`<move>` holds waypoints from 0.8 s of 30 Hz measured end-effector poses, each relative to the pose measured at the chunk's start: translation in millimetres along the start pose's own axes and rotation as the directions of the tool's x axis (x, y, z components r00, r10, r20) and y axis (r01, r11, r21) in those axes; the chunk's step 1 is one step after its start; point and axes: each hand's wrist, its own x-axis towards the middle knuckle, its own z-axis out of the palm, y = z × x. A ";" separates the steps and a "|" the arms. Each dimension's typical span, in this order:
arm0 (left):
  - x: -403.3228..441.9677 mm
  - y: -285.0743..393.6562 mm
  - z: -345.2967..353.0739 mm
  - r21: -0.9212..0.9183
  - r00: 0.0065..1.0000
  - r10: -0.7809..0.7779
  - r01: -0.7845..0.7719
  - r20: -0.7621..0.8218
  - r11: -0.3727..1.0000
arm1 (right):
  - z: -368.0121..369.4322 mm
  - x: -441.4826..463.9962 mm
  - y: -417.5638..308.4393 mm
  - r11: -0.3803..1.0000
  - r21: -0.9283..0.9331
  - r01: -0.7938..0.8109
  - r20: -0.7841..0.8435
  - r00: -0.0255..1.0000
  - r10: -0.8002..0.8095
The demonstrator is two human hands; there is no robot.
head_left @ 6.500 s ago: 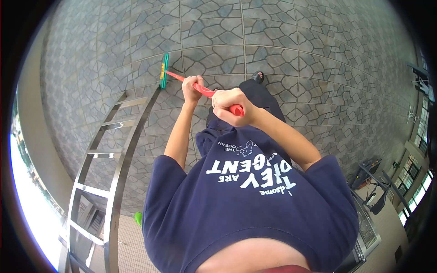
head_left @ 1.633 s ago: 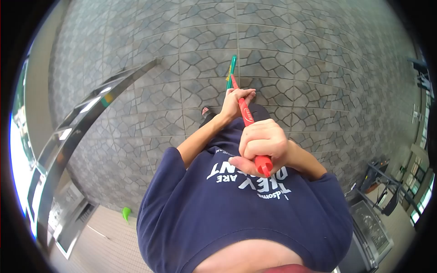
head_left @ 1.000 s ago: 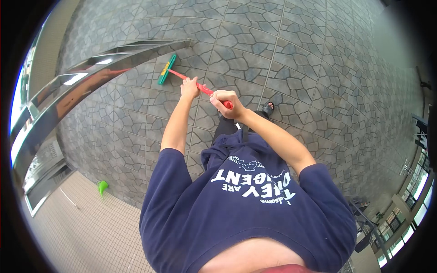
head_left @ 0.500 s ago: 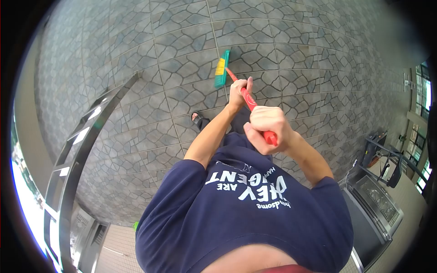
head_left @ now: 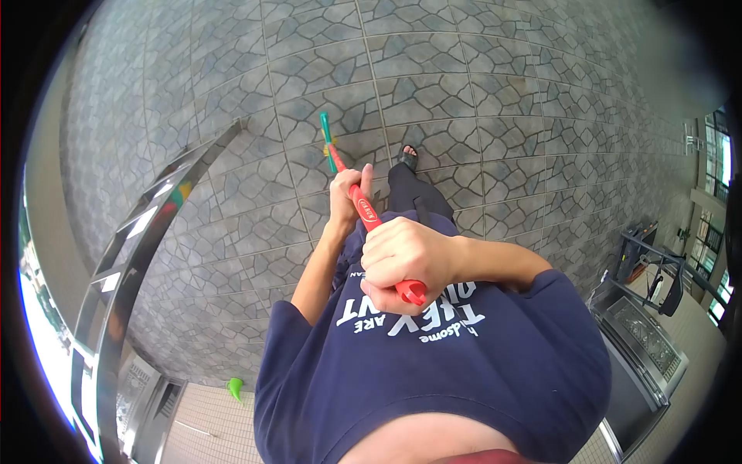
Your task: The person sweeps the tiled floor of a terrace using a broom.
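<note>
My left hand [head_left: 348, 199] is closed around the red handle of a broom [head_left: 363, 207], with its thumb lying along the shaft. Nearer my chest, my right hand [head_left: 410, 259] wraps round the top of the same handle, whose red end cap pokes out below the fist. The handle slants away to the green broom head [head_left: 325, 127], seen nearly edge-on ahead and a little left. Yellow bristles show beside it, over the stone-patterned floor. Whether they touch the floor I cannot tell.
A dark metal railing [head_left: 147, 224] curves along the left. One sandalled foot [head_left: 409, 155] stands ahead on the patterned tile floor [head_left: 433, 93]. A bright green object [head_left: 235, 389] lies behind me at left. A metal sink-like unit [head_left: 638, 340] and a dark rack [head_left: 657, 271] are at right.
The broom head has swung left and turned more edge-on. Both hands moved left and closer to my body, still on the handle. A different foot now shows forward, and the green object has come into view.
</note>
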 end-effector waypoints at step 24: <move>18.3 -64.3 112.7 -0.009 0.935 0.182 -0.188 0.305 0.982 | -19.2 -135.8 42.9 0.940 -0.152 -0.304 -0.312 0.918 0.246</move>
